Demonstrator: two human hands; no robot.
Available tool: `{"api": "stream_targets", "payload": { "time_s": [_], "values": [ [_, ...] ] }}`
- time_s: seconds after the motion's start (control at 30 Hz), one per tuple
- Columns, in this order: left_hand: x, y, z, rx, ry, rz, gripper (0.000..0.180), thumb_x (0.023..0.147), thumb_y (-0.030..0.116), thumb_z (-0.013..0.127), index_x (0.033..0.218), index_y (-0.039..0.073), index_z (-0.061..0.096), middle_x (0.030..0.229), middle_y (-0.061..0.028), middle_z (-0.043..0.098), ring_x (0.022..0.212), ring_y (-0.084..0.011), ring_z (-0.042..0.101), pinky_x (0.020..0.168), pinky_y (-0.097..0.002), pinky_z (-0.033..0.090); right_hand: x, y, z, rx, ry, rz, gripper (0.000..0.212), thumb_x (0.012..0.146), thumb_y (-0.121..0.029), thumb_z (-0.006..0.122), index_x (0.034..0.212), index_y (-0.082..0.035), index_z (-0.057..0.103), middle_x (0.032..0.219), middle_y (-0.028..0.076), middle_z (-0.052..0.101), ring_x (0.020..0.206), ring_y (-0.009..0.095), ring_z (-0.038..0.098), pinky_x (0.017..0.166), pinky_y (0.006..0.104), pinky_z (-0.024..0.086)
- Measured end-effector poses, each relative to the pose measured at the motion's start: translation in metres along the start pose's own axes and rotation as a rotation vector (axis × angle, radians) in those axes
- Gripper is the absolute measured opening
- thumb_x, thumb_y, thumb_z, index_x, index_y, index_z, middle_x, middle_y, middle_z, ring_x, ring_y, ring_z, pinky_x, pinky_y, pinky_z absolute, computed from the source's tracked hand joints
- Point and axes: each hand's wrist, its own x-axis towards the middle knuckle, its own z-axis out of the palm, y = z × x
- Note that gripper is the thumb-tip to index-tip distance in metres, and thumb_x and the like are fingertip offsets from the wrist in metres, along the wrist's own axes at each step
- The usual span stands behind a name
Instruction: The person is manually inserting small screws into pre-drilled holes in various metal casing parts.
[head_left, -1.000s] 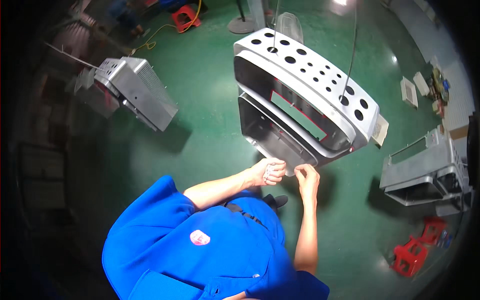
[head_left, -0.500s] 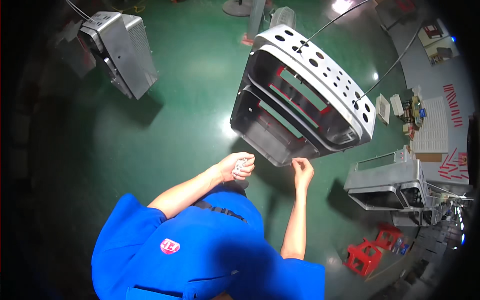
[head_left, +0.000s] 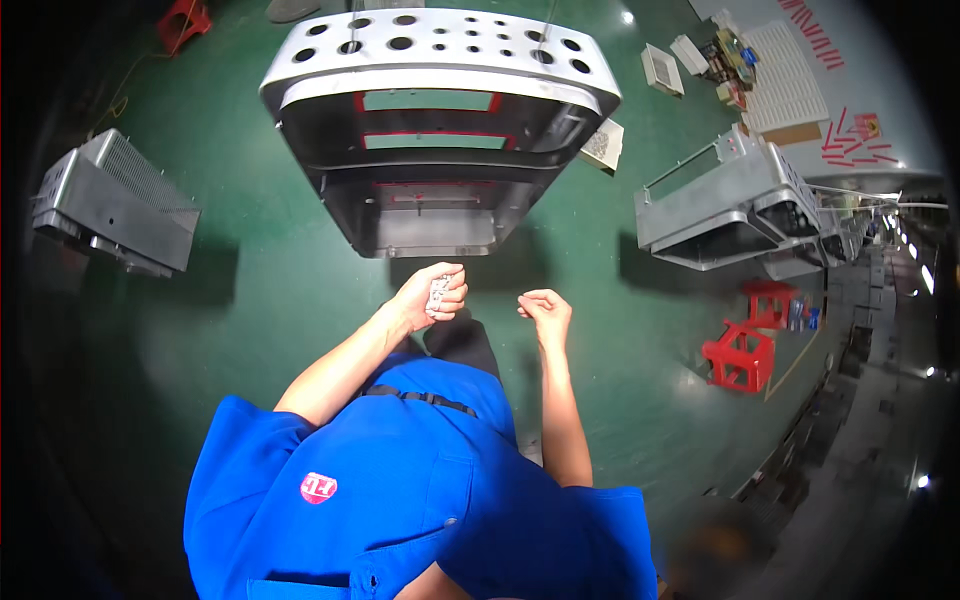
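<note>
A large metal housing (head_left: 430, 158) hangs on thin cables in front of me, its white top plate pierced with round holes and red-edged slots showing inside. Just below its near edge, my left hand (head_left: 413, 292) is closed around a clump of small white pieces (head_left: 438, 294), too small to name exactly. My right hand (head_left: 549, 314) is held to the right, apart from the housing, with thumb and fingertips pinched together. Whatever may be between those fingertips is too small to make out.
Another grey housing (head_left: 130, 215) hangs at the left, and more grey housings (head_left: 705, 225) hang at the right. Red stools (head_left: 740, 357) stand on the green floor at right. White trays (head_left: 662, 70) and a parts-covered grey surface (head_left: 785, 80) lie at the far right.
My view has turned, so the housing now faces me squarely. My right hand, earlier at the housing's lower edge, is now away from it. My left hand still grips the white pieces.
</note>
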Motion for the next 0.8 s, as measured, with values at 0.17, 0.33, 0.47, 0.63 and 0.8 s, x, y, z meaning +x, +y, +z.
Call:
{"api": "stream_targets", "payload": {
  "time_s": [0.17, 0.33, 0.47, 0.63, 0.8],
  "values": [
    [0.056, -0.016, 0.032, -0.022, 0.035, -0.054, 0.036, 0.09, 0.031, 0.046, 0.06, 0.013, 0.039, 0.052, 0.0032, 0.033, 0.04, -0.0073, 0.027, 0.033, -0.0216, 0.021, 0.018, -0.019, -0.076, 0.118, 0.038, -0.008, 0.015, 0.077, 0.002, 0.065, 0.091, 0.005, 0.063, 0.076, 0.011, 0.065, 0.067, 0.014, 0.063, 0.062, 0.0232, 0.052],
    [0.142, -0.043, 0.072, -0.068, 0.018, -0.087, 0.034, 0.089, 0.03, 0.047, 0.06, 0.014, 0.039, 0.052, 0.003, 0.033, 0.04, -0.0078, 0.029, 0.033, -0.0218, 0.021, 0.083, -0.025, -0.191, 0.047, 0.245, -0.186, 0.014, 0.076, 0.001, 0.065, 0.09, 0.004, 0.066, 0.079, 0.009, 0.066, 0.067, 0.013, 0.061, 0.06, 0.0246, 0.051],
    [0.21, -0.068, 0.114, -0.019, 0.081, -0.108, 0.033, 0.088, 0.03, 0.049, 0.061, 0.014, 0.041, 0.052, 0.0035, 0.033, 0.041, -0.0084, 0.028, 0.035, -0.0221, 0.021, 0.156, -0.067, -0.294, 0.131, 0.438, -0.34, 0.017, 0.076, 0.003, 0.064, 0.092, 0.005, 0.066, 0.082, 0.008, 0.066, 0.066, 0.012, 0.06, 0.058, 0.0245, 0.05],
    [0.252, -0.087, 0.159, -0.055, 0.194, -0.081, 0.033, 0.088, 0.03, 0.048, 0.061, 0.013, 0.04, 0.053, 0.0034, 0.033, 0.042, -0.0085, 0.029, 0.035, -0.0218, 0.022, 0.243, -0.151, -0.38, 0.119, 0.615, -0.599, 0.013, 0.076, 0.003, 0.066, 0.089, 0.005, 0.066, 0.081, 0.011, 0.065, 0.066, 0.015, 0.061, 0.06, 0.0259, 0.053],
    [0.28, -0.079, 0.166, -0.066, 0.147, -0.044, 0.033, 0.09, 0.03, 0.046, 0.062, 0.013, 0.039, 0.054, 0.0033, 0.031, 0.043, -0.0077, 0.03, 0.035, -0.0218, 0.022, 0.286, -0.222, -0.403, -0.316, 0.833, -0.981, 0.008, 0.073, -0.002, 0.071, 0.081, -0.001, 0.069, 0.074, 0.003, 0.065, 0.063, 0.012, 0.06, 0.057, 0.0242, 0.049]
  ]
}}
